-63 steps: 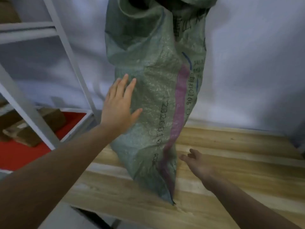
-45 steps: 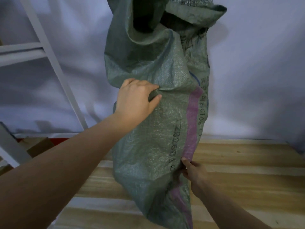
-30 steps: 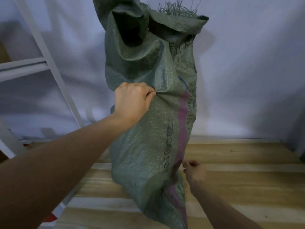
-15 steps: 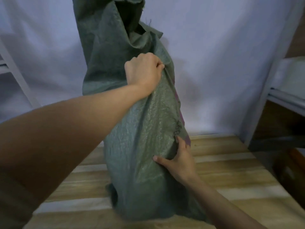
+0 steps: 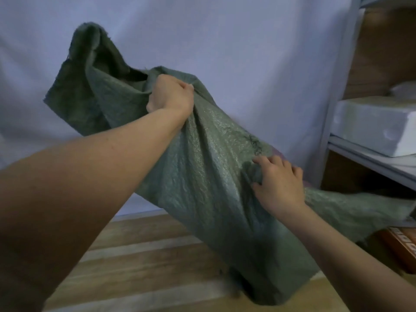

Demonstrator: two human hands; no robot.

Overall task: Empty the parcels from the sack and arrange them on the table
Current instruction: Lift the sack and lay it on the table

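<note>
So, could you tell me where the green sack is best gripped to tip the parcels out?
Probably by its closed bottom end, from the right. The sack lies tilted, mouth up-left, bottom low near the table. The left hand bunches cloth near the mouth; the right hand grips mid-body, nearest that end.

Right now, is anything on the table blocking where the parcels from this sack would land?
Nothing visible: the wooden table shows bare boards beside the sack, which both hands grip. No parcels show yet.
</note>
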